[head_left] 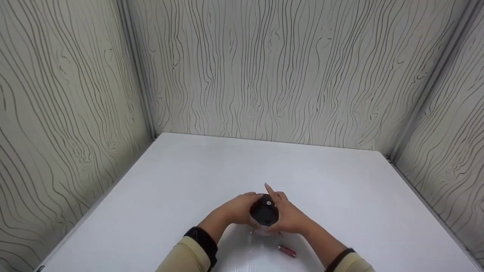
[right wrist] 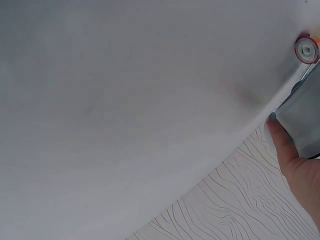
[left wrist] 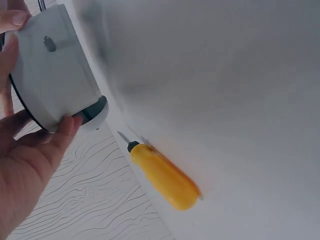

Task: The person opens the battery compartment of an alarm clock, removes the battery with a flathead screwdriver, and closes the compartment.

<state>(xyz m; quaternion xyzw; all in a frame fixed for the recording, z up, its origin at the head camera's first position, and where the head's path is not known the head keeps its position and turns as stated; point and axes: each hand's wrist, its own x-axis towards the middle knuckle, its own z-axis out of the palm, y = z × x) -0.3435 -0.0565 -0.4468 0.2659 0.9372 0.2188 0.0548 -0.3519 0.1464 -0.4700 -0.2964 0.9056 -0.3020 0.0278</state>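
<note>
Between both hands is a small round alarm clock point(head_left: 264, 212) with a black back, a pale casing and thin metal feet. My left hand point(head_left: 239, 208) grips its left side, fingers and thumb curled round the casing. On the other side my right hand point(head_left: 290, 218) holds it, with the index finger stretched out past the rim. The left wrist view shows the grey-white casing point(left wrist: 52, 65) with a small dark mark, and a rounded dome-like part at one end. The clock's front face is hidden.
A red battery point(head_left: 286, 251) lies on the white table point(head_left: 181, 177), just in front of the right forearm. In the left wrist view a yellow-handled screwdriver point(left wrist: 162, 175) lies on the table near the clock. Wood-patterned walls point(head_left: 242, 68) stand around the table.
</note>
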